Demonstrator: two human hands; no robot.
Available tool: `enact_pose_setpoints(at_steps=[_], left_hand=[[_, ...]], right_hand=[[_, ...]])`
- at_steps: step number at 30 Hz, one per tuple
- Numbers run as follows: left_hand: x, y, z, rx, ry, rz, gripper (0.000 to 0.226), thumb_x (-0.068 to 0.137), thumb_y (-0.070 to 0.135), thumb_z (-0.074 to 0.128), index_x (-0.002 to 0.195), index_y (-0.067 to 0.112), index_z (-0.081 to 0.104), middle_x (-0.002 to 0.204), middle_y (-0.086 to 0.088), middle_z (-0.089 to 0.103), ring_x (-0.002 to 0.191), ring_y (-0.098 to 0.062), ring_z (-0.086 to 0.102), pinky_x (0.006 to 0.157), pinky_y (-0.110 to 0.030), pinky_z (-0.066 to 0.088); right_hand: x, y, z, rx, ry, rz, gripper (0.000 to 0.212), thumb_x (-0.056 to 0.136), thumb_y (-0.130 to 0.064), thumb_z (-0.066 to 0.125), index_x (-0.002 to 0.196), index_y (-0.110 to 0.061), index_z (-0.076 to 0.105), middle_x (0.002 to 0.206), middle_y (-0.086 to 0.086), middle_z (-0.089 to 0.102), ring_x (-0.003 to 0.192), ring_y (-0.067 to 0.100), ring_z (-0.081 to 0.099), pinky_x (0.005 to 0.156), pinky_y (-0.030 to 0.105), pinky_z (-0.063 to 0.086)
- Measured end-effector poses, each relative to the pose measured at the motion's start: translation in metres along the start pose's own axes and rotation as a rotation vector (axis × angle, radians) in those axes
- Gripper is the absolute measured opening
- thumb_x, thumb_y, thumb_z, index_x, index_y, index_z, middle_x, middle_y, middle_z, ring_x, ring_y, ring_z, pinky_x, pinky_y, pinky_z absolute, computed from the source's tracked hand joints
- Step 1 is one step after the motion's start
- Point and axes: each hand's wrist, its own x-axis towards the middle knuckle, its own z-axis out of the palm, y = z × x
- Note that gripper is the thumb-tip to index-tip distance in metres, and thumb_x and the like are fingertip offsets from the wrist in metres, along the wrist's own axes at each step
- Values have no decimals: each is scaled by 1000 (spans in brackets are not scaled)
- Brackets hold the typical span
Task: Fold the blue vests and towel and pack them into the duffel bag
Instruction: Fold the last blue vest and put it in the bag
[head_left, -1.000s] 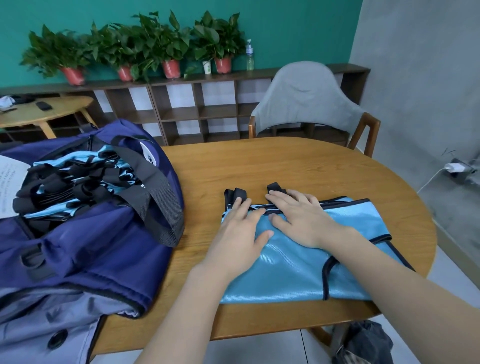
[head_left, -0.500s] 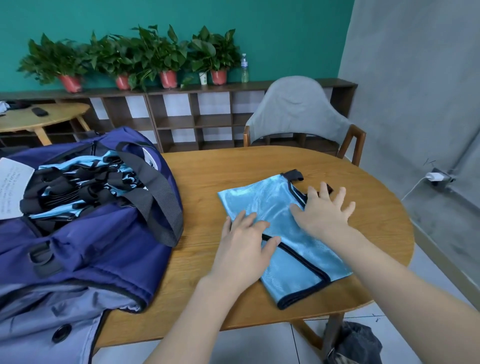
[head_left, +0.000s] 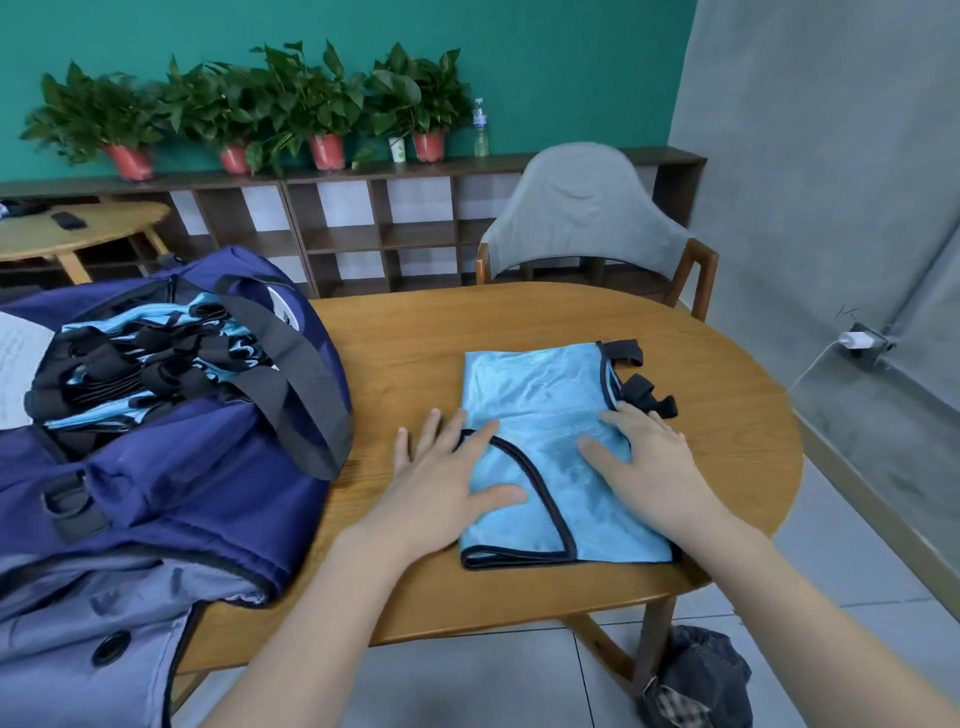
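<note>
Pressing flat with straight fingers, gripping nothing, both the left hand and right hand smooth the folded blue vest on the worktop; next, likely lifting it left into the open duffel bag.

The duffel bag runs off the left and bottom edges, so its full shape is anyone's guess. The folded vests inside are a tangle of blue and black, can't count them. White paper at the left edge is cut off, print unreadable. The right hand covers the blue vest at its near right corner. A dark bundle under the table's near edge is partly cropped, can't tell what it is.
</note>
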Motion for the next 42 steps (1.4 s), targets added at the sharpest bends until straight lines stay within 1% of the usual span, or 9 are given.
enact_pose_setpoints(at_steps=[4, 10, 14, 17, 24, 29, 32, 36, 42], left_hand=[[-14, 0, 5, -222, 152, 149, 75, 85, 71, 56, 152, 46, 33, 167, 10, 17, 154, -4, -2, 127, -43, 2], [-57, 5, 21, -366, 207, 319, 56, 87, 69, 57, 133, 38, 63, 145, 17, 53, 141, 11, 32, 121, -27, 28], [-80, 2, 29, -235, 171, 339, 74, 81, 85, 48, 136, 37, 61, 144, 27, 43, 141, 13, 29, 121, -21, 22], [-91, 4, 33, -197, 208, 362, 71, 77, 80, 59, 133, 37, 64, 143, 22, 51, 139, 11, 36, 119, -19, 26], [-114, 17, 41, -252, 551, 428, 13, 80, 31, 77, 93, 33, 77, 95, 27, 70, 92, 9, 58, 87, -26, 43], [-121, 29, 28, -422, 662, 284, 27, 88, 18, 77, 103, 39, 67, 99, 29, 68, 90, 2, 63, 80, -15, 46], [-118, 36, 18, -539, 689, 224, 32, 93, 17, 71, 104, 44, 61, 92, 26, 70, 70, -10, 65, 67, -21, 50], [-103, 42, 1, -613, 806, 226, 21, 92, 23, 65, 106, 38, 66, 93, 20, 72, 75, -11, 68, 71, -26, 53], [-65, 50, -34, -797, 874, 187, 24, 94, 13, 69, 98, 36, 69, 91, 17, 75, 86, 0, 70, 79, -13, 51]], right_hand=[[-22, 11, -22, 63, 142, -247, 48, 94, -61, 52, 131, -33, 64, 152, -13, 46, 150, 13, 23, 123, 47, 21], [-63, 33, -37, 76, -8, -513, 56, 83, -76, 57, 115, -34, 75, 124, -27, 64, 127, -9, 49, 111, 25, 36], [-84, 53, -30, 98, -80, -512, 75, 70, -77, 70, 127, -28, 70, 131, -26, 61, 133, -12, 43, 115, 15, 31], [-96, 62, -27, 105, -79, -542, 67, 71, -58, 81, 129, -26, 68, 136, -20, 60, 134, -7, 45, 116, 19, 33], [-115, 71, -32, 88, 43, -615, 33, 85, -10, 77, 116, -19, 76, 129, -13, 67, 122, -6, 57, 103, 17, 46], [-119, 54, -44, 102, 216, -588, 29, 81, -8, 80, 104, -26, 77, 102, -23, 70, 103, 7, 61, 95, 25, 45], [-120, 33, -51, 274, 255, -500, 25, 83, -9, 74, 96, -31, 74, 93, -15, 69, 98, 10, 62, 83, 18, 46], [-105, 11, -60, 514, 288, -421, 21, 88, -9, 72, 94, -29, 72, 85, -10, 71, 77, 10, 65, 66, 23, 51], [-60, -11, -76, 685, 248, -378, 14, 92, -23, 72, 106, -20, 74, 97, -9, 75, 91, 8, 71, 72, 21, 57]])
